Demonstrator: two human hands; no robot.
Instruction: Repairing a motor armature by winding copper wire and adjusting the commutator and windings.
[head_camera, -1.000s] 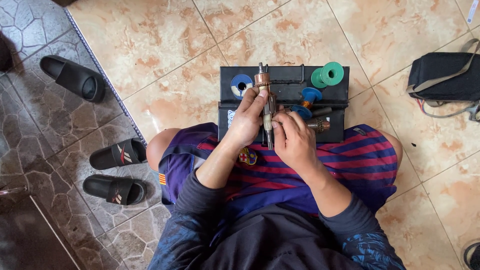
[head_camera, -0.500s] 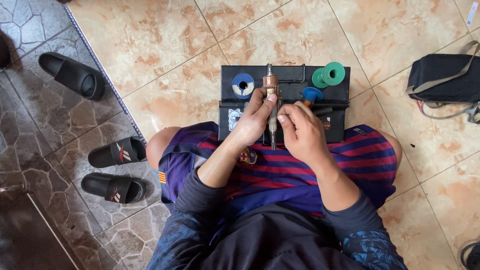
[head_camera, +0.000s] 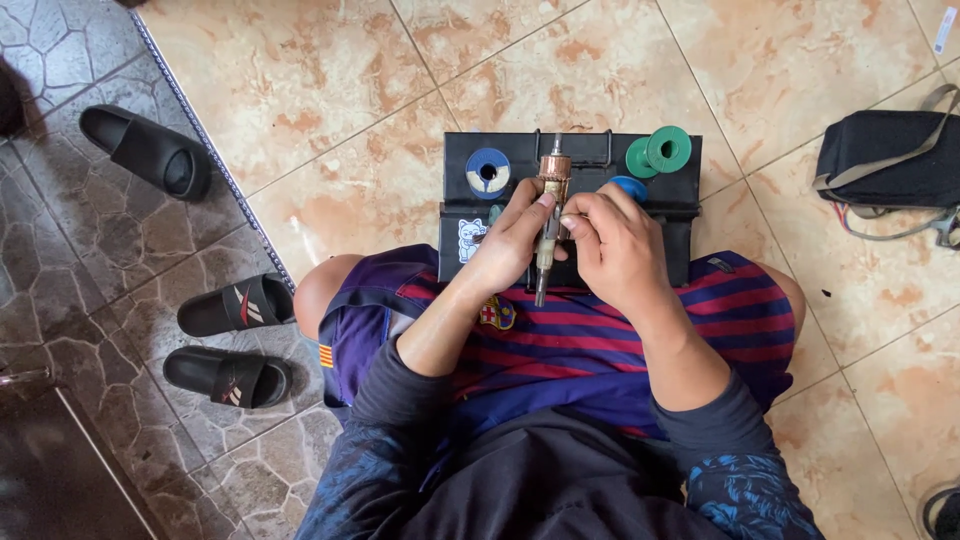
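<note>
Holding: left hand (head_camera: 510, 245) and right hand (head_camera: 612, 245), fingers closed round one upright motor armature (head_camera: 549, 215)
Behind: black tray (head_camera: 680, 195), blue spool (head_camera: 488, 171), green spools (head_camera: 658, 151)

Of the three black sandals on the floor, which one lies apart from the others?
The upper sandal, lying alone at the top left on the dark stone floor. The other two sandals lie together as a pair lower down, beside the person's knee.
</note>
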